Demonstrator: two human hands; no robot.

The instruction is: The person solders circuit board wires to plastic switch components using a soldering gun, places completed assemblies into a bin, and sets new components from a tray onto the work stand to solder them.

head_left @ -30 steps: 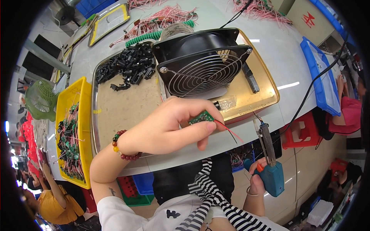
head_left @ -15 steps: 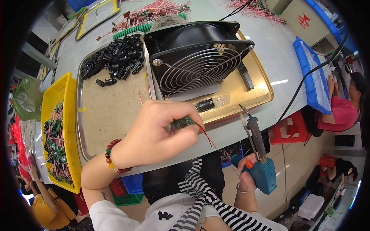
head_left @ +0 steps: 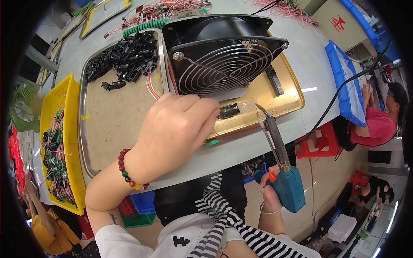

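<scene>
Left hand (head_left: 172, 124) bunched, its pinch hidden, green board (head_left: 212, 142) peeking out nearside; right hand (head_left: 271, 198) grips the soldering gun (head_left: 291, 189). Black holder (head_left: 229, 111) lies lengthwise left-to-right on the golden tray (head_left: 293, 92), between gun tip and the nearer left hand.

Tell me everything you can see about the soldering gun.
The soldering gun has a chunky teal body, plastic by its look, with an orange trigger. From it runs a worn, dark grey metal barrel, with a thinner rod alongside on its left and a slim, angled tip. The right hand grips it, and it points up and slightly left. In the picture, the tip overlaps the golden tray, right of a small black part; whether it touches the tray is unclear.
</scene>
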